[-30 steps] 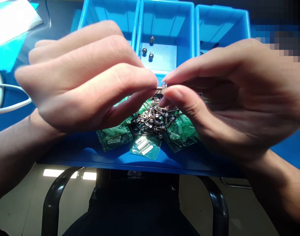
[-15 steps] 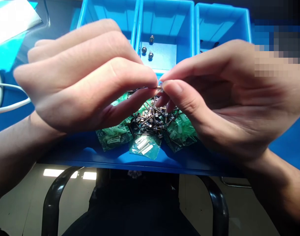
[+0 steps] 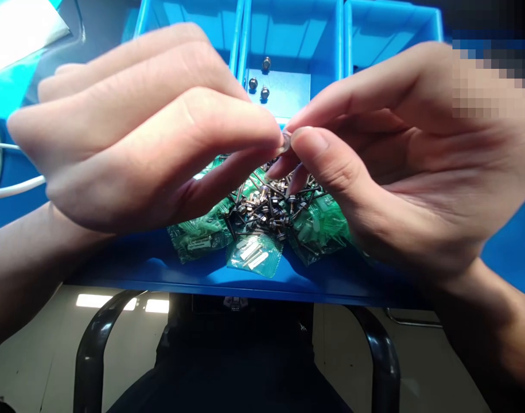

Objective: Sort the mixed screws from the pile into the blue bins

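My left hand (image 3: 137,137) and my right hand (image 3: 400,166) meet fingertip to fingertip above the blue table. Between them they pinch one small metal screw (image 3: 285,142), of which only the head end shows. Thumb and forefinger of each hand press together on it. Directly below lies a pile of loose dark screws (image 3: 266,203) on top of several green plastic packets (image 3: 253,255). Behind the hands the middle blue bin (image 3: 326,34) holds three screws (image 3: 259,85) on its floor.
Blue bins stand to the left (image 3: 185,17) and right (image 3: 391,28) of the middle one. A white cable (image 3: 4,183) runs along the left edge. The table's front edge (image 3: 245,289) is close to me, with a black chair frame (image 3: 90,350) below.
Both hands have drawn closer to the camera and risen slightly. The visible length of screw between the fingertips has shortened; my fingertips now almost touch.
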`<state>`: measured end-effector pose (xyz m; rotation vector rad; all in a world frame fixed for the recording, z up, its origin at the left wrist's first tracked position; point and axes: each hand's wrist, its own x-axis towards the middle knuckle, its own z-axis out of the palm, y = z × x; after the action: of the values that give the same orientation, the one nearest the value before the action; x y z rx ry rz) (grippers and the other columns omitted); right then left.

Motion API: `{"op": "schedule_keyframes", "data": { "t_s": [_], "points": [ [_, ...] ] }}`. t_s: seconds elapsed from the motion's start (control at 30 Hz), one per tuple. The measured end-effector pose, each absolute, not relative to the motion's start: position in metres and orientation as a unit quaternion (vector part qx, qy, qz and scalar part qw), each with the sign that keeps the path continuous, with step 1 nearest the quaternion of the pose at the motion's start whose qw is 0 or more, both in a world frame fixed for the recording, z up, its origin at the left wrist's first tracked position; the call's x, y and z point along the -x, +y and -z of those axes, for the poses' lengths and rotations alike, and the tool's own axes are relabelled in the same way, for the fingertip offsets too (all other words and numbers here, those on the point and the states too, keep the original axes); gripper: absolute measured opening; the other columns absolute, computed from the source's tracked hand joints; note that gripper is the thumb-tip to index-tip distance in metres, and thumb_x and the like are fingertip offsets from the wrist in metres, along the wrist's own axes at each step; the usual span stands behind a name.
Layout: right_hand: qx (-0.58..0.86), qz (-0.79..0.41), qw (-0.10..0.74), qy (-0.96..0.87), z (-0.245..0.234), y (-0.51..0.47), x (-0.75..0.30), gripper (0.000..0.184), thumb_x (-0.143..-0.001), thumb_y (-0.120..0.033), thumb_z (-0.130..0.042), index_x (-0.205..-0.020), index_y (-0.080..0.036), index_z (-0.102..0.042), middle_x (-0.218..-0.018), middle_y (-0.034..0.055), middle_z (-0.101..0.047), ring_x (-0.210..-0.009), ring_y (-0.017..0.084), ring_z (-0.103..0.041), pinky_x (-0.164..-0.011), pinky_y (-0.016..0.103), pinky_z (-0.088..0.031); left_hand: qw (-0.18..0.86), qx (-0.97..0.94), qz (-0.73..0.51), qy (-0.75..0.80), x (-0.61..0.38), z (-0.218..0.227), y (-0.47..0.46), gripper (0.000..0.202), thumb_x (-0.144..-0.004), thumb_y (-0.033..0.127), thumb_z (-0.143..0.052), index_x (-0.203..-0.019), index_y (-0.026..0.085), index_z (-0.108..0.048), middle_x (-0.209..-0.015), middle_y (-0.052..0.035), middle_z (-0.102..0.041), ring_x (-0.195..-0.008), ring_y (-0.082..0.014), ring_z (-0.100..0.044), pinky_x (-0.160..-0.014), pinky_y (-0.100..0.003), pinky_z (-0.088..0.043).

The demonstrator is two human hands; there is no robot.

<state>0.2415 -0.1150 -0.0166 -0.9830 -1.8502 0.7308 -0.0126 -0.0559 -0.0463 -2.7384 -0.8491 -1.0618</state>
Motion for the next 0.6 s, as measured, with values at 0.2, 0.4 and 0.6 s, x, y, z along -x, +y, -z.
{"op": "schedule_keyframes", "data": {
  "t_s": [0.2,0.4,0.6],
  "points": [
    [0.358,-0.241,0.436,-0.79,0.016,-0.111,-0.252,0.014,-0.102,-0.043,-0.07,-0.11,-0.035,-0.077,-0.113,0.004,-0.077,-0.1,0.024,-0.076,-0.083,0.041,-0.064,0.001,0.905,0.313,-0.286,0.01,0.034,-0.063,0.044,-0.104,0.06,-0.061,-0.142,0.04,-0.073,-0.117,-0.0022,-0.083,-0.114,-0.0321,-0.081,-0.104,-0.054,-0.063],
    [0.319,-0.256,0.438,-0.8,0.018,-0.114,-0.255,0.052,-0.09,-0.077,-0.07,-0.12,-0.037,-0.08,-0.122,0.0092,-0.072,-0.108,0.03,-0.075,-0.093,0.048,-0.064,-0.103,0.924,0.216,-0.3,0.013,0.015,-0.066,0.047,-0.104,0.058,-0.064,-0.145,0.037,-0.071,-0.121,-0.0061,-0.083,-0.129,-0.0368,-0.076,-0.11,-0.059,-0.059],
    [0.354,-0.26,0.437,-0.785,0.016,-0.113,-0.249,0.013,-0.105,-0.035,-0.068,-0.113,-0.035,-0.078,-0.114,0.0006,-0.079,-0.109,0.022,-0.077,-0.093,0.038,-0.068,-0.045,0.898,0.342,-0.275,0.009,0.041,-0.061,0.051,-0.104,0.07,-0.057,-0.142,0.04,-0.073,-0.123,-0.0035,-0.083,-0.117,-0.0328,-0.08,-0.102,-0.057,-0.063]
  ]
}}
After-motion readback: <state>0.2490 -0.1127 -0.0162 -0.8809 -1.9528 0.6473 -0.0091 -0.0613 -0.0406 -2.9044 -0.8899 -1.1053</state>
